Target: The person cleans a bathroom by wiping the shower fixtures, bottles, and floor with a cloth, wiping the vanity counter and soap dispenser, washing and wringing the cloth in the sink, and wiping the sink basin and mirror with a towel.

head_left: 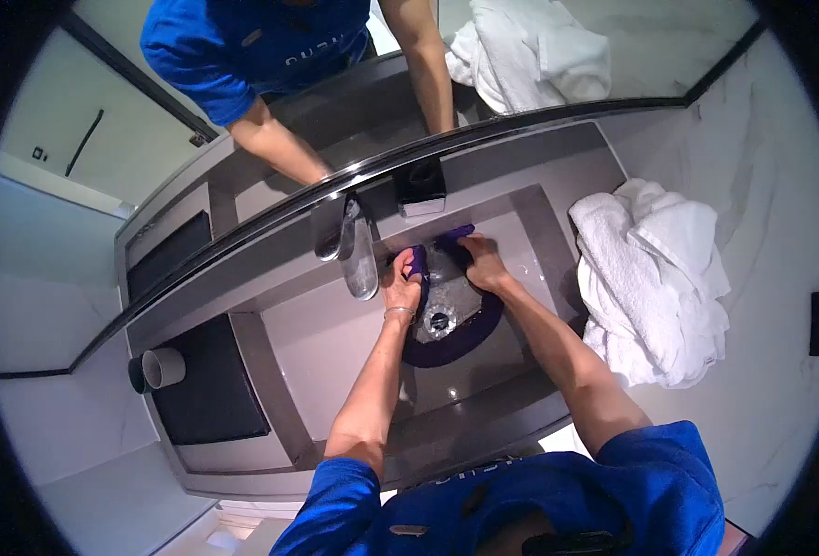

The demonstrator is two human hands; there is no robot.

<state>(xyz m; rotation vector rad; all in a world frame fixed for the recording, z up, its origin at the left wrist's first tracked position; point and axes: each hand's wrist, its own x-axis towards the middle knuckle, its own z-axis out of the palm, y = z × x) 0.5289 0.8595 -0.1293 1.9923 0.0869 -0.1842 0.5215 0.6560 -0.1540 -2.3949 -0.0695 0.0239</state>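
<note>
A long dark purple piece of soft fabric point(456, 349) lies in a U-shape in the grey sink basin point(321, 361), curving around the metal drain point(440, 321). One end is pinched in my left hand point(402, 287), beneath the tap. My right hand point(485, 264) has its fingers wrapped over the other end, close to the basin's back wall. What looks like water glistens between the two ends and around the drain. Just left of my left hand is the metal tap lever point(360, 255); the dark spout point(421, 190) juts out above both hands.
White towels point(655, 278) are heaped on the counter to the right. A black mat point(210, 385) and two cups point(163, 369) occupy the left side. Behind the tap runs a mirror's black lower frame point(521, 119), with my arms and the towels reflected above it.
</note>
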